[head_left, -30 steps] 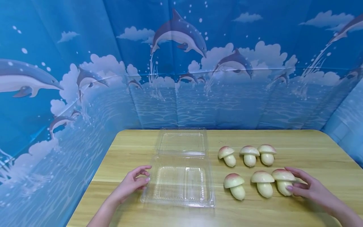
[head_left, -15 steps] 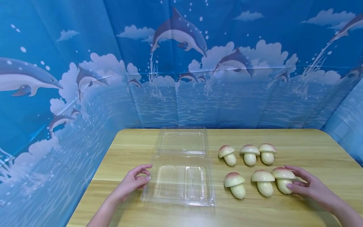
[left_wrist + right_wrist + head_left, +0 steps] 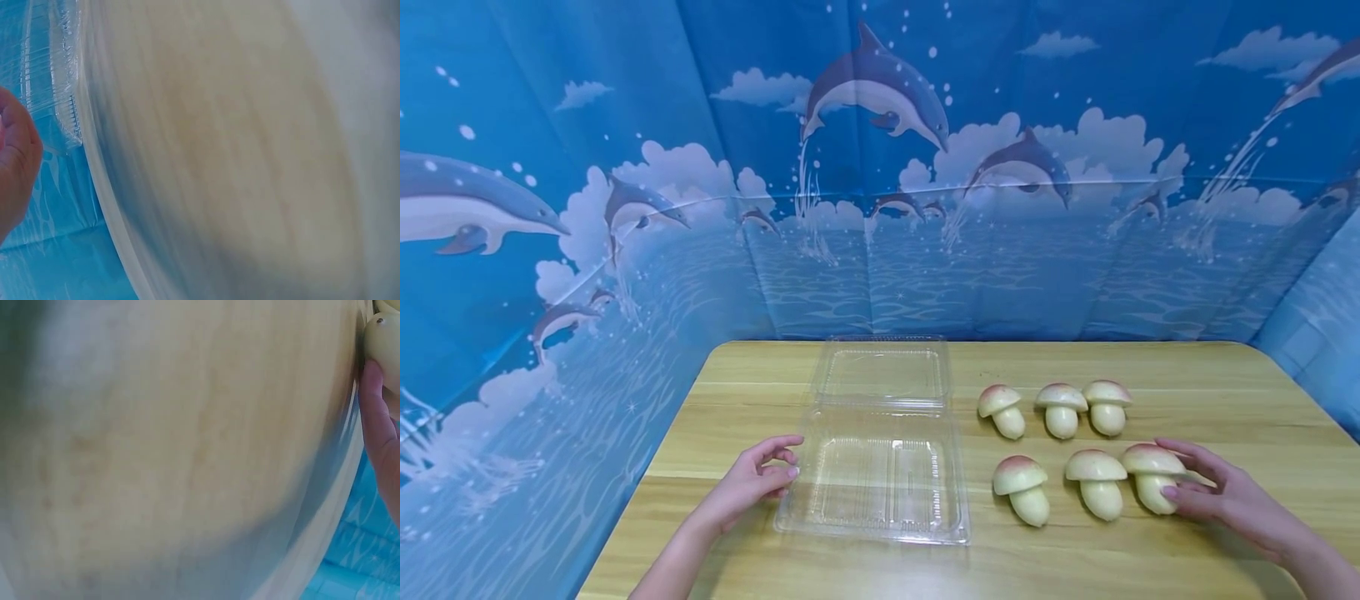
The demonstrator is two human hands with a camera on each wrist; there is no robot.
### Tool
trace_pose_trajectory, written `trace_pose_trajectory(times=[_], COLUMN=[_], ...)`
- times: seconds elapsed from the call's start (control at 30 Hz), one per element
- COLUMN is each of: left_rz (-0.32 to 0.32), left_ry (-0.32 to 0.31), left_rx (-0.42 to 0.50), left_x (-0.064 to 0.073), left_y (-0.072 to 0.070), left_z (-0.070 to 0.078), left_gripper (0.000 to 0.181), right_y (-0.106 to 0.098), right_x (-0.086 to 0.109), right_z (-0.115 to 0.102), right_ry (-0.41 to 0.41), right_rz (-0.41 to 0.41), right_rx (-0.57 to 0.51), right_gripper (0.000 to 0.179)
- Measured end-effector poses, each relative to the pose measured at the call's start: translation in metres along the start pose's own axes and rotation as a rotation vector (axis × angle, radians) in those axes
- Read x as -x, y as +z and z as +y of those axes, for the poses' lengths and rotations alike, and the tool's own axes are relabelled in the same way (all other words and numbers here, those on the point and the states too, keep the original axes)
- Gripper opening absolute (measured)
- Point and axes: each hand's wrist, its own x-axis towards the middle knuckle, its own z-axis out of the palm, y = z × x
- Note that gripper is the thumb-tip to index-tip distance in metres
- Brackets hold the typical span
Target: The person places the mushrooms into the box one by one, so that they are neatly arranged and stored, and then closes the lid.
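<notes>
At the table's right side, my right hand pinches a model mushroom with a pale stem and a pink-tinged cap. The thumb lies against its stem and the fingers reach behind the cap. In the right wrist view, a thumb presses the rounded stem end. My left hand is at the left edge of a clear plastic clamshell box, its fingers loosely bent and their tips right at the rim. The box's lid lies folded back, away from me. The left wrist view catches part of the left hand near the box.
Beside the held mushroom lie two similar ones, a middle mushroom and a left mushroom. A back row has three more mushrooms. All rest on a wood-grain table, with a blue dolphin-print curtain behind it.
The mushroom in my right hand has shifted slightly to the right, widening its gap from the neighbouring one. My left hand and the box have stayed in place.
</notes>
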Motion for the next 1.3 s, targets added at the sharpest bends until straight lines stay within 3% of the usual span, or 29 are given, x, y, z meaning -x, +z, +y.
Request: trace_pose_trajectory(times=[0.23, 0.4, 0.53, 0.77, 1.1, 1.3], left_rz=[-0.009, -0.001, 0.002, -0.011, 0.000, -0.008], left_ry=[0.004, 0.001, 0.002, 0.029, 0.000, 0.003], left_rx=[0.010, 0.018, 0.020, 0.028, 0.025, 0.011], left_x=[0.000, 0.000, 0.000, 0.002, 0.000, -0.001], left_y=[0.001, 0.000, 0.000, 0.001, -0.002, -0.001], left_z=[-0.001, -0.001, -0.001, 0.000, -0.001, -0.002], left_gripper=[0.056, 0.055, 0.056, 0.056, 0.057, 0.056], right_y=[-0.002, -0.002, -0.003, -0.005, 0.001, 0.005], right_x=[0.001, 0.002, 0.001, -0.001, -0.005, -0.008], right_z=[0.000, -0.004, -0.011, -0.024, -0.043, -0.055], right_ry=[0.005, -0.045, -0.032, -0.055, -0.016, -0.035], right_rz=[0.047, 0.038, 0.043, -0.011, 0.014, -0.044], right_rx=[0.024, 0.004, 0.010, -0.018, 0.098, 0.052], right_gripper=[0.058, 0.060, 0.061, 0.063, 0.058, 0.060])
